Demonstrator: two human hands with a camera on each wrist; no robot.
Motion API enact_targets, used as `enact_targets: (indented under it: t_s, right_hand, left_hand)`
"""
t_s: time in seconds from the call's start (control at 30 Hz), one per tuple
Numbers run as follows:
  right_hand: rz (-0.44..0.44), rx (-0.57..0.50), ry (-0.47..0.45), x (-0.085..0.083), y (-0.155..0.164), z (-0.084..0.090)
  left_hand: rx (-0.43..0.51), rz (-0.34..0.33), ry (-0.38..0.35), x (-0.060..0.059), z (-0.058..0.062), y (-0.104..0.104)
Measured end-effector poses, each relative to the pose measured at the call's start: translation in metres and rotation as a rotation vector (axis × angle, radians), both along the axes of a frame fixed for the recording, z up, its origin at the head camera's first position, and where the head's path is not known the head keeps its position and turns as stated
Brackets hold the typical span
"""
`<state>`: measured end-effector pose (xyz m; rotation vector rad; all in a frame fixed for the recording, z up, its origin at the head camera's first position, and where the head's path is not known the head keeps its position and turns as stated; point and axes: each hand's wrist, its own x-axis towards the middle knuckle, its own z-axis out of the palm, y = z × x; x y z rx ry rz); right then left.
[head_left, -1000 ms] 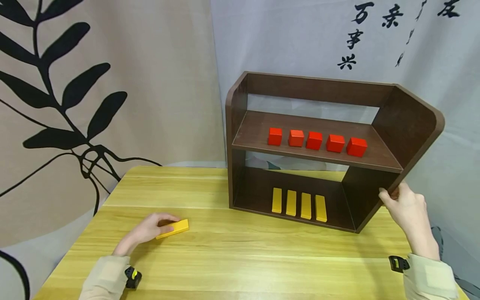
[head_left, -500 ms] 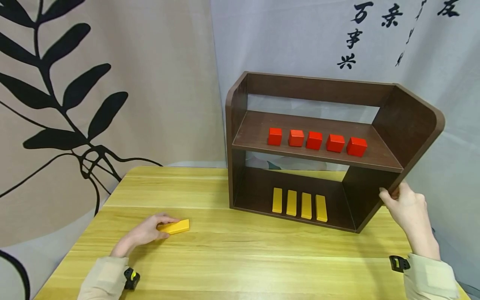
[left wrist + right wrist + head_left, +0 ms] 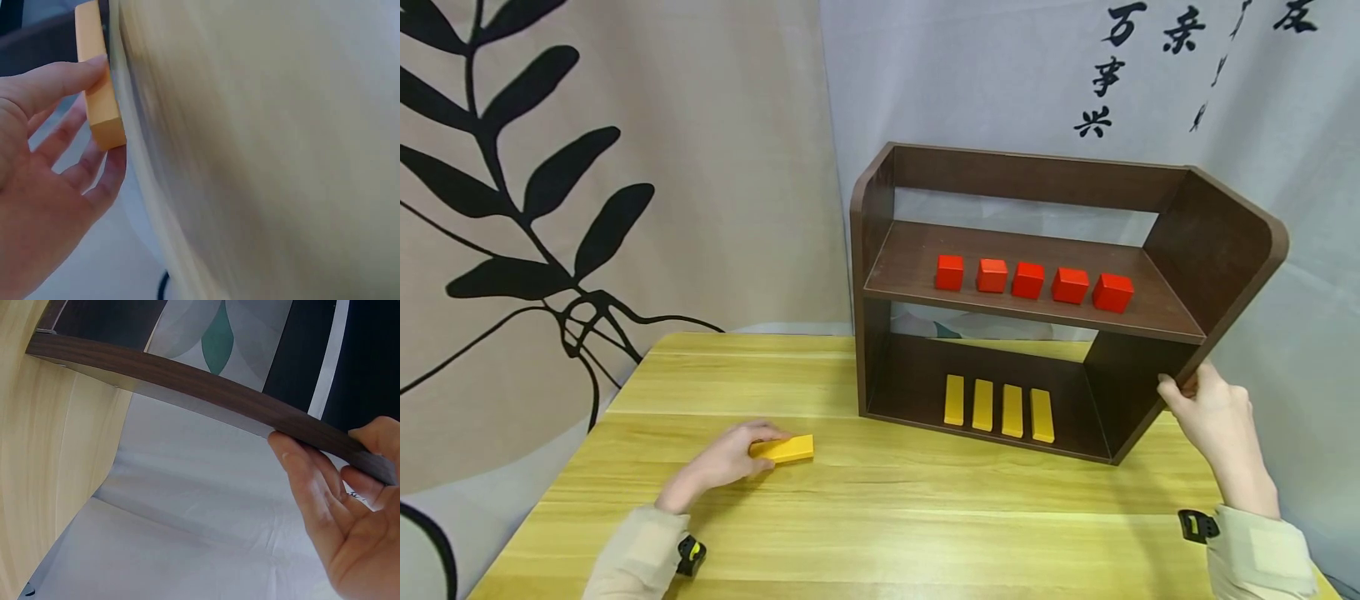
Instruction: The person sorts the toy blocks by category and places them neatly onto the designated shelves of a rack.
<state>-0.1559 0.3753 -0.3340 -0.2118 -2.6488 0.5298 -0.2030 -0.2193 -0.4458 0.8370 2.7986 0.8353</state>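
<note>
- Since the earlier picture, I see my left hand (image 3: 722, 462) and the yellow block (image 3: 784, 449) have slid closer to the brown shelf (image 3: 1030, 310). My right hand (image 3: 1213, 421) has stayed put.
- Head view: the block lies flat on the wooden table (image 3: 880, 517), out in front of the shelf's left end. My left fingers curl over it. My right hand grips the shelf's slanted right side, I think to keep it from sliding. Inside the shelf, four yellow blocks (image 3: 998, 408) lie in a row at the bottom, with room beside them. Five red cubes (image 3: 1028, 280) sit on the board above.
- Left wrist view: my thumb (image 3: 62, 78) and fingers (image 3: 100, 178) pinch the block (image 3: 100, 94) against the table (image 3: 269, 150).
- Right wrist view: my thumb (image 3: 303, 472) and fingers (image 3: 369, 440) wrap the shelf's edge (image 3: 206, 387).
</note>
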Motion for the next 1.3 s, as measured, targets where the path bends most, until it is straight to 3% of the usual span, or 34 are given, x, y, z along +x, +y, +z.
enact_targets:
  t_s: [0.2, 0.7, 0.93, 1.3]
  right_hand:
    - [-0.003, -0.006, -0.010, 0.000, 0.000, 0.000]
    - [-0.003, -0.004, -0.008, 0.000, 0.001, -0.001]
    - [0.002, -0.001, -0.005, 0.000, 0.000, 0.001]
    - [0.002, 0.006, -0.008, 0.001, 0.000, 0.000]
  left_hand:
    - [0.022, -0.038, 0.082, -0.002, 0.002, 0.027]
    - [0.134, 0.045, 0.199, -0.007, 0.002, 0.081]
    - [0.151, 0.002, 0.305, -0.014, 0.001, 0.104]
    - [0.089, -0.120, 0.269, -0.028, -0.005, 0.139]
